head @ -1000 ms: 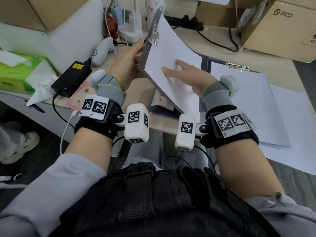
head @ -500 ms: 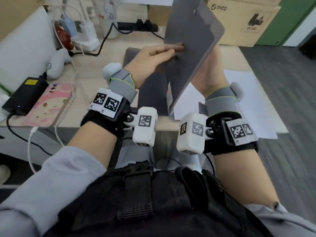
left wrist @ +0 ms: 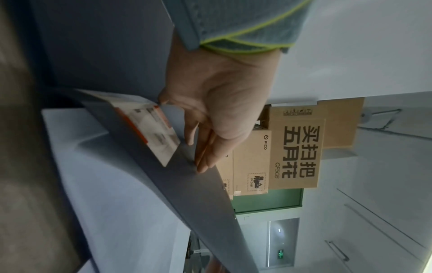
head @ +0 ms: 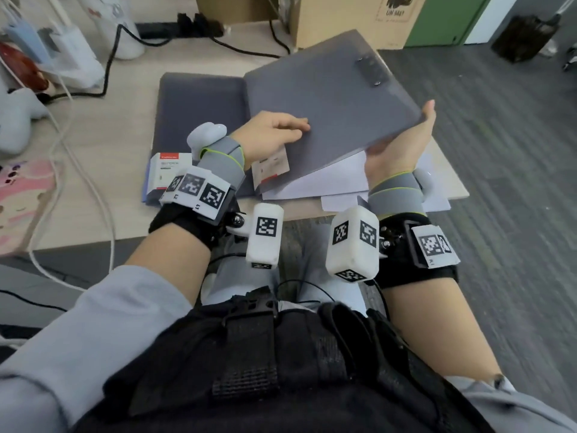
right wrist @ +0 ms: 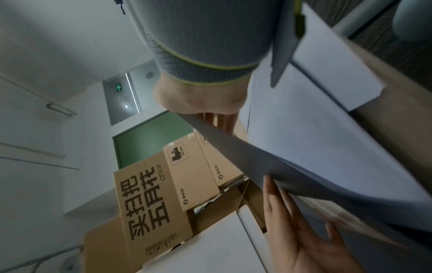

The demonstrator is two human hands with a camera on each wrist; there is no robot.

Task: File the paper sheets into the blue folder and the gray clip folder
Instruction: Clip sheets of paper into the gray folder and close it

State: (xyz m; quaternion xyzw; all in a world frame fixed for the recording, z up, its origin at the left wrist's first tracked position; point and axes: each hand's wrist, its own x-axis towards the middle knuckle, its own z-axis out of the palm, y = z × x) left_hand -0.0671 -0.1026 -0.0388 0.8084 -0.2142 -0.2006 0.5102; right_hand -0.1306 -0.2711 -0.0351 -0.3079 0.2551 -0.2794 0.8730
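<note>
I hold the gray clip folder (head: 327,98) tilted above the desk, its closed gray back facing up, the clip's mounting plate (head: 371,70) at the far right. My left hand (head: 274,132) rests with straight fingers on its near left corner, beside a white and red label (head: 271,165). My right hand (head: 396,148) grips the folder's right edge from below, thumb showing past the edge. White paper sheets (head: 327,179) lie beneath the folder. The blue folder (head: 199,120) lies closed on the desk to the left. The left wrist view shows my left hand's fingers (left wrist: 205,153) flat on the folder (left wrist: 187,184).
Cardboard boxes (head: 343,20) stand at the back of the desk (head: 109,151). Cables and chargers (head: 71,57) crowd the back left, and a pink phone (head: 25,195) lies at the left edge. Loose sheets (head: 434,201) overhang the desk's right corner above the floor (head: 499,182).
The gray clip folder stood upright with its sheet facing me; it has been turned over and lowered toward the desk. My right hand moved from the sheet to the folder's right edge.
</note>
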